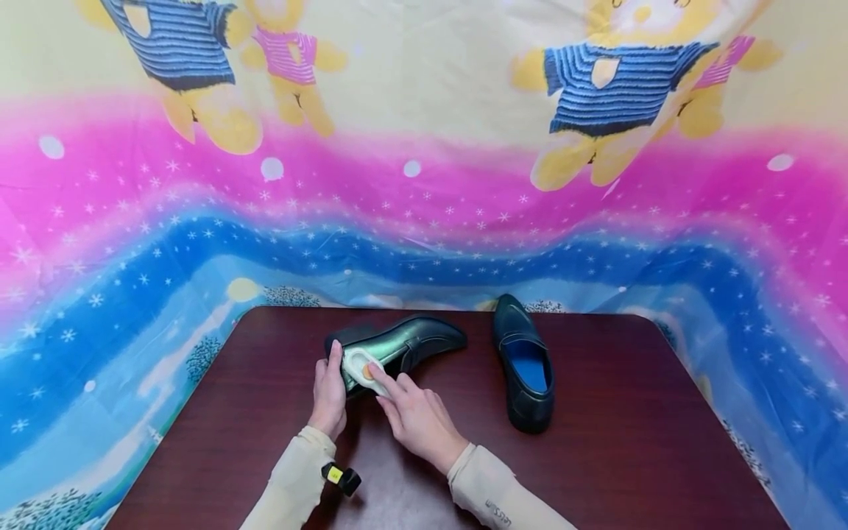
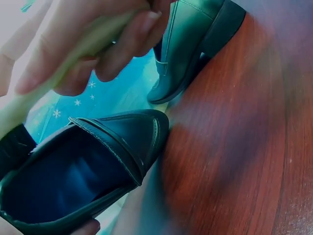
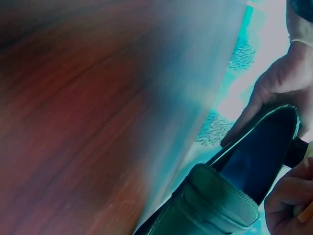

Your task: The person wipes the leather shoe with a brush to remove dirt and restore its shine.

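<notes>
A dark green loafer (image 1: 430, 335) is tilted on its side, toe to the right, with its blue inside showing in the left wrist view. My left hand (image 1: 329, 394) grips it by the heel end. In my right hand (image 1: 427, 423) is a white oval-handled brush (image 1: 361, 368) with an orange spot, pinched between thumb and fingers and overlapping the heel side of the loafer. The brush's dark end (image 2: 14, 149) lies close to the shoe's rim in the left wrist view. Most of the left fingers are hidden behind the heel.
The matching loafer (image 1: 523, 368) stands upright to the right, toe toward the back edge. Both are over a dark red-brown table (image 1: 616, 412). A patterned cloth (image 1: 411, 199) hangs behind it. A black band piece with a yellow label (image 1: 341, 477) sits at the left wrist.
</notes>
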Demonstrator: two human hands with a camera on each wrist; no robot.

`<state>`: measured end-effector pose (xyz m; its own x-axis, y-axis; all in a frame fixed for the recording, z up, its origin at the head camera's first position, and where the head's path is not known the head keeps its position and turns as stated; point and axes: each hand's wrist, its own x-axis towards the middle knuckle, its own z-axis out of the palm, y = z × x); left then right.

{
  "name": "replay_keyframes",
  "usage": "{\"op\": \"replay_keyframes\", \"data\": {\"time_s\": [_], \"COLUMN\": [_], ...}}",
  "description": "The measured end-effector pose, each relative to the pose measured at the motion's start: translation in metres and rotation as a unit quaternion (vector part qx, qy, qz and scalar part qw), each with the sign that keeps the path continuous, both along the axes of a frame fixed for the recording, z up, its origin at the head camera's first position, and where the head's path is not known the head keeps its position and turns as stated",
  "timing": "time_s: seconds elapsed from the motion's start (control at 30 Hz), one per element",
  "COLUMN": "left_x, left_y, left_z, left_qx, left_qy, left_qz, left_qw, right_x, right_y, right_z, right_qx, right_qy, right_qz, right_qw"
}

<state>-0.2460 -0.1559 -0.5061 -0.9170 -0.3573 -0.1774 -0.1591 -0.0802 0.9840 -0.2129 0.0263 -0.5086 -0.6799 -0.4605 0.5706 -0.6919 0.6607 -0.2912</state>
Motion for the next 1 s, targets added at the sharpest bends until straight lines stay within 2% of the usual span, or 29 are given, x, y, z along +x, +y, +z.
{"op": "replay_keyframes", "data": {"time_s": [0.2,0.4,0.63,0.73,0.83,1.0], "left_x": [0.001,0.003,0.004,0.004,0.003,0.000], "left_y": [0.000,-0.001,0.000,0.001,0.002,0.003], "left_z": [-0.002,-0.002,-0.004,-0.006,-0.007,-0.005], "left_qx": [0.005,0.014,0.017,0.009,-0.001,-0.012], "left_qy": [-0.010,-0.015,-0.014,-0.015,-0.008,0.004], "left_qz": [-0.003,-0.007,-0.016,-0.017,-0.010,0.005], "left_qw": [0.9999,0.9998,0.9996,0.9997,0.9999,0.9999], "right_x": [-0.009,-0.016,-0.013,-0.009,-0.005,-0.005], "right_y": [0.014,0.029,0.031,0.028,0.020,0.001], "right_z": [-0.006,-0.008,-0.002,0.002,0.009,0.021], "right_qx": [0.012,-0.004,-0.017,-0.032,-0.038,-0.023], "right_qy": [-0.006,-0.020,-0.049,-0.073,-0.093,-0.093], "right_qz": [-0.027,-0.073,-0.083,-0.066,-0.030,0.018], "right_qw": [1.000,0.997,0.995,0.995,0.994,0.995]}}
